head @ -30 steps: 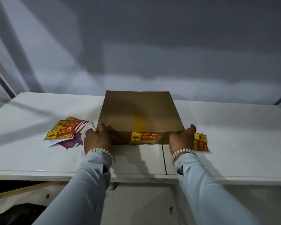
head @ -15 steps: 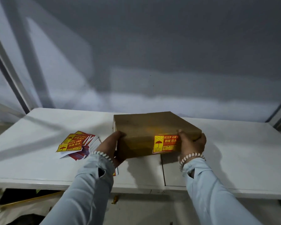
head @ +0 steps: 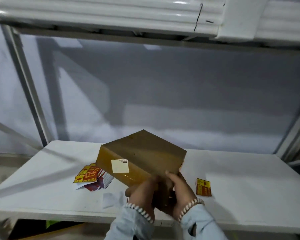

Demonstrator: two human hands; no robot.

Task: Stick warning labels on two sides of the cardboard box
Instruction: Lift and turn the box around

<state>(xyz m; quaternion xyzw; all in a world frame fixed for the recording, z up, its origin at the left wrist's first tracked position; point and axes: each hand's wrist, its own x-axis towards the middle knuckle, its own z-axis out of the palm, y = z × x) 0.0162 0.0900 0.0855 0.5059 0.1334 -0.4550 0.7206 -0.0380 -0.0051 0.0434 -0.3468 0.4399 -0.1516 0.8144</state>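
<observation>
Here cardboard box (head: 142, 156) tilted above table (head: 249, 179), near corner gripped between left hand (head: 142, 193), right hand (head: 182, 189).

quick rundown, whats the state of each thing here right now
brown cardboard box: turned cornerwise, near corner gripped by both hands, white square sticker on its left-facing side
left hand: grips the box's near corner
right hand: grips the same corner, fingers over the top edge
pile of red and yellow keep dry labels: loose, fanned on the white table
single red and yellow label: flat on the table, apart from the box
</observation>
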